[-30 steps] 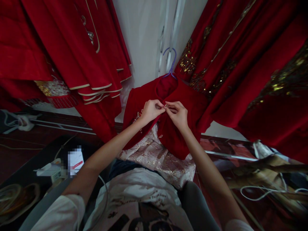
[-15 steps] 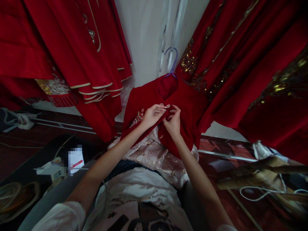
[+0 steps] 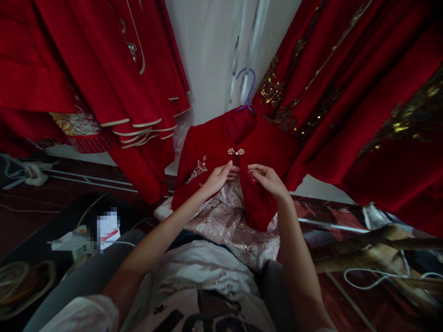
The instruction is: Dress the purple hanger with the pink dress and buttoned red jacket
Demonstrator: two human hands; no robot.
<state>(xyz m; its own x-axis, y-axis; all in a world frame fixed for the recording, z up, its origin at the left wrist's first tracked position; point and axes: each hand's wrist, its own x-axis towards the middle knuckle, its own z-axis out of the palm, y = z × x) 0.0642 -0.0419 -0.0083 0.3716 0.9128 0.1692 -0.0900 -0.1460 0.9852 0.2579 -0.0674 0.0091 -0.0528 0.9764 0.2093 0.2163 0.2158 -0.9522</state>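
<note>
Sitting above both grips [image 3: 221,177] [image 3: 268,179] is the jacket clasp [image 3: 236,152].

From the clasp [image 3: 236,152] on the jacket [image 3: 200,138], the left hand [image 3: 223,176] is at seven o'clock and the right hand [image 3: 269,179] at four. The cloth [image 3: 221,216] lies at six, partly under the jacket; the hanger [image 3: 248,94] is at twelve. Farther out, clothes [image 3: 138,87] hang at ten, other clothes [image 3: 349,110] at two, and the wood [image 3: 384,252] lies at four.
</note>
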